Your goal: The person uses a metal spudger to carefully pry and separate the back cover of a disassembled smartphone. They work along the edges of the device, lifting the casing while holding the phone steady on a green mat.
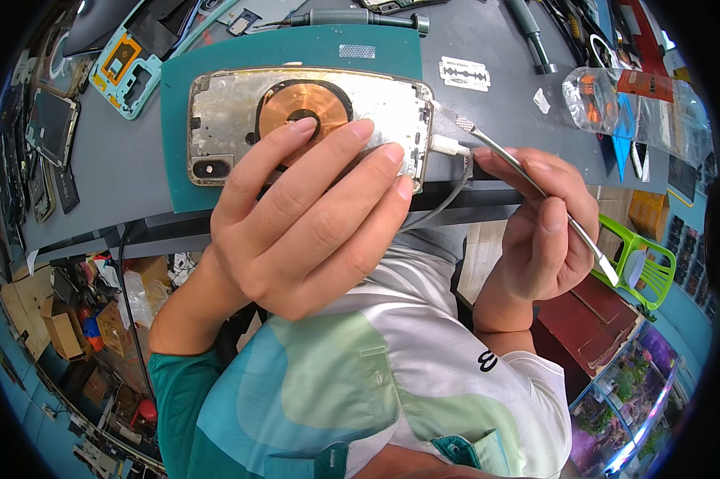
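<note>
A smartphone [224, 104] with its back cover off lies back side up on a green mat [176, 152]. Its round copper charging coil [280, 104] and bare metal show. My left hand [304, 223] reaches across the phone's lower edge and holds it, fingertips on the coil and metal; the thumb is hidden. Into the phone's right end runs a white plug [447, 145] with a grey cable [447, 203]. Between thumb and fingers, my right hand [551, 223] grips a slim metal pry tool [499, 152]. The tool's flat tip points at the phone's right end.
A razor blade [465, 73] and a clear plastic bag [663, 120] lie to the right. Screwdrivers [360, 19] lie behind the mat. Phone frames [136, 80] and dark phone parts [53, 128] crowd the left. The desk's front edge runs just below the phone.
</note>
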The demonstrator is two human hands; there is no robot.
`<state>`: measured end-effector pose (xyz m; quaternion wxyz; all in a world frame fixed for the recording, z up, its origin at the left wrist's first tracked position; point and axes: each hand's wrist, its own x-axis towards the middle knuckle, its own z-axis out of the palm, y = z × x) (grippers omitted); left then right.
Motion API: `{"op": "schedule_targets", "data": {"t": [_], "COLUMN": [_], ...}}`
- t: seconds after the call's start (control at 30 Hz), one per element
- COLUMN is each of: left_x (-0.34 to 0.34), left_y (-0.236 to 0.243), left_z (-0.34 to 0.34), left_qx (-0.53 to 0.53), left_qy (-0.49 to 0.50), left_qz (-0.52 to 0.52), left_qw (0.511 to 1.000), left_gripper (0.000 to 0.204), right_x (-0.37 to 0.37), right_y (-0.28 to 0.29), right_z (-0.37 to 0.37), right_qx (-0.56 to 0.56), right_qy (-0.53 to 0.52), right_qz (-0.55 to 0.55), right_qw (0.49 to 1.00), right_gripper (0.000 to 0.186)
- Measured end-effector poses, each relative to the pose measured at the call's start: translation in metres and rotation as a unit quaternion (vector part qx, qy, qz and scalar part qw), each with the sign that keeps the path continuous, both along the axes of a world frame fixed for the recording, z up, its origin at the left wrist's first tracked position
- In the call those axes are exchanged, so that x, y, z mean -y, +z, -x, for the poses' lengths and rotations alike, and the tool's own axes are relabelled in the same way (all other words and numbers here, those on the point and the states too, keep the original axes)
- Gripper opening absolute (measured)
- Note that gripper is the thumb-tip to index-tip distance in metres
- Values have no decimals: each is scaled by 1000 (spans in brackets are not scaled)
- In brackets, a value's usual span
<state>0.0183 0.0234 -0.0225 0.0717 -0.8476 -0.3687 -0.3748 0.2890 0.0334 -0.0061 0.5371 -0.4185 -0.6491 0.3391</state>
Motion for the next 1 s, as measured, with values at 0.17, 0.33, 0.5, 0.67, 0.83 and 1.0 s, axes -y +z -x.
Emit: {"op": "schedule_targets", "data": {"t": [0.17, 0.33, 0.5, 0.67, 0.83, 1.0], "left_x": [2, 0, 1, 0, 0, 1], "left_y": [1, -1, 0, 0, 0, 0], "left_z": [0, 0, 0, 0, 0, 1], "left_qx": [-3, 0, -3, -4, -1, -1], "left_qy": [5, 2, 5, 2, 2, 0], "left_qz": [5, -2, 1, 0, -1, 4], "left_qw": [1000, 1000, 1000, 1000, 1000, 1000], "left_gripper": [30, 31, 31, 32, 33, 32], "right_x": [-1, -4, -5, -2, -7, -4], "right_y": [-5, -4, 1, 4, 11, 11], "right_z": [-1, -15, -12, -1, -2, 3], "right_qx": [1, 93, 101, 83, 99, 100], "right_qy": [8, 53, 59, 20, 32, 22], "right_qz": [-9, -51, -52, -57, -83, -84], "right_qw": [1000, 993, 992, 995, 991, 991], "right_gripper": [37, 43, 42, 34, 29, 24]}}
